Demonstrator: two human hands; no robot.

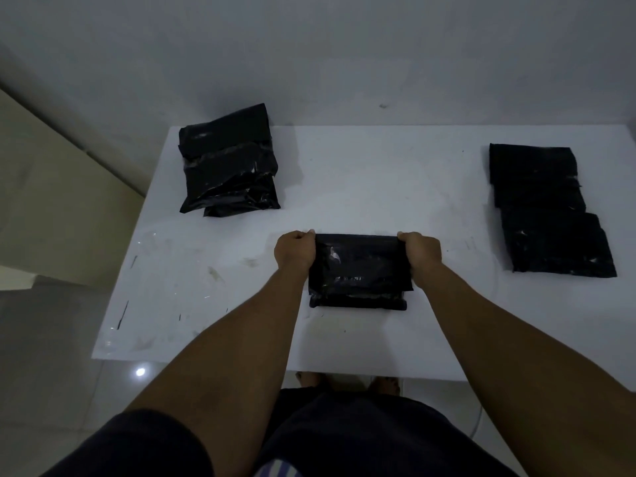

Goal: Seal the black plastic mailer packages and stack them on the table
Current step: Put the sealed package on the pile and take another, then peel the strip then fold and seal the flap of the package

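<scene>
Black plastic mailer lies flat on the white surface, near its front edge. Left hand pinches the mailer's far left corner; right hand pinches its far right corner, fingers curled over the folded edge. Stack of sealed mailers sits far-left of the mailer; overlapping flat mailers lie far-right, well apart.

White table — grey wall
</scene>
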